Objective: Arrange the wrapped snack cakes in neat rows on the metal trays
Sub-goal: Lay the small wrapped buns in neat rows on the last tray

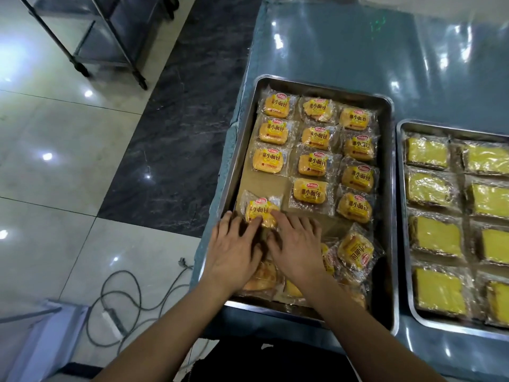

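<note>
My two bare forearms reach forward from the bottom edge. My left hand (234, 253) and right hand (296, 248) lie side by side, palms down, over the near end of a metal tray (387, 188) on a blue desk (344, 45). The fingers of both hands are nearly straight and their tips press on one wrapped cake (260, 208), which lies slightly tilted at the near left of the tray; neither hand is closed round it. Beyond it, more wrapped cakes (314, 161) lie in three rows on brown paper, labels facing up. Under and beside my hands is a loose heap (354, 250) of the same cakes, unsorted. To the right, just beside the first tray, a second tray (402, 216) holds paler yellow cakes (433, 235) in neat rows. On the tiled floor (55, 161) to the left lie a grey cable (124, 296) and a metal rack (110, 31) further off
</note>
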The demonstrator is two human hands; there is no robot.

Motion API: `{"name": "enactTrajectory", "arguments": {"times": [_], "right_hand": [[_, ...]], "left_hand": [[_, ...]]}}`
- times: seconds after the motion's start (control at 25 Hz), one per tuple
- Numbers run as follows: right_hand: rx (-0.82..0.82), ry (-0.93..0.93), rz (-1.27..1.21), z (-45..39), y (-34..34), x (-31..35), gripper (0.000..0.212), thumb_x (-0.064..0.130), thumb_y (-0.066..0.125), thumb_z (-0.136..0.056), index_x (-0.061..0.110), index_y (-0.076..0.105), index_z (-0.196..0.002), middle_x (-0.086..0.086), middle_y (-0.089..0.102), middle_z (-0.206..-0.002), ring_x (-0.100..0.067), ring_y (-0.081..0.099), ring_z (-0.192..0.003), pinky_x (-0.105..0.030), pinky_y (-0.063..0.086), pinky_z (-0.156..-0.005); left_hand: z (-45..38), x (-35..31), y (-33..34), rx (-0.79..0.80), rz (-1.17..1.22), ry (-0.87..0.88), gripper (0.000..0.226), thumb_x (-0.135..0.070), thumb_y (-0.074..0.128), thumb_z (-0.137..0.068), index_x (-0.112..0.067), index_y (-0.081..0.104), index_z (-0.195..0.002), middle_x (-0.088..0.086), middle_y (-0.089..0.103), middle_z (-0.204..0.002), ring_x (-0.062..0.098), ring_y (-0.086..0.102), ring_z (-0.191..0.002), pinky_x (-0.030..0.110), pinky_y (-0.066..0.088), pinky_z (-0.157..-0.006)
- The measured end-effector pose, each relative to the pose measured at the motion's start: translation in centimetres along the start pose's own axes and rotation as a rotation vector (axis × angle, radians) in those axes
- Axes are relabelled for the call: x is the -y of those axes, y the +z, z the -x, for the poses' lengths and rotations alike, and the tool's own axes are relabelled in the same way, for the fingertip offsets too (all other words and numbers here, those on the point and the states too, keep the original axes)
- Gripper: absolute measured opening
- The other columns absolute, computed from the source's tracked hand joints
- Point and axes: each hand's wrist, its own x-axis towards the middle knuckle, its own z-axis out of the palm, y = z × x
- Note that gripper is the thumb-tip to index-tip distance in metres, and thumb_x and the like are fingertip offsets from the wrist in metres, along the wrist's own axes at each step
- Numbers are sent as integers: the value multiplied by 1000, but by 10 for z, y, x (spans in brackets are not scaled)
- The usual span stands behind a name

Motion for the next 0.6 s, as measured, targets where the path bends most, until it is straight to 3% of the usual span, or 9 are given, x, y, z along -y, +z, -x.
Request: {"name": "enactTrajectory", "arguments": {"times": [0.12,0.36,0.48,0.6], "right_hand": [[42,-12,93,-16,-3,5,48,44,53,-92,29,51,-138,-3,56,-134,-30,50,-126,-56,32,-110],[102,-80,159,-18,11,2,55,48,49,-93,30,46,-146,-2,52,-146,-27,39,-142,-65,13,-119],[129,-72,165,-36,4,-2,59,45,49,-95,30,39,-150,-3,45,-154,-27,29,-149,-63,-1,-120],[203,-67,157,-46,-4,-7,63,45,47,-96,32,29,-155,-1,35,-160,-25,22,-151,-61,-3,-121]], "left_hand": [[-18,4,-10,33,-102,6,59,-48,36,-101,-36,21,-156,11,11,-165,37,-1,-152,51,5,-121],[-35,10,-6,56,-205,89,62,-53,27,-102,-32,15,-159,7,9,-167,37,-9,-152,53,-3,-123],[-50,8,-7,64,-260,113,65,-55,24,-100,-31,12,-159,10,8,-167,37,-12,-152,54,-4,-122],[-62,6,-12,78,-255,121,66,-54,28,-100,-31,12,-159,10,9,-167,37,-10,-152,54,-3,-122]]}}
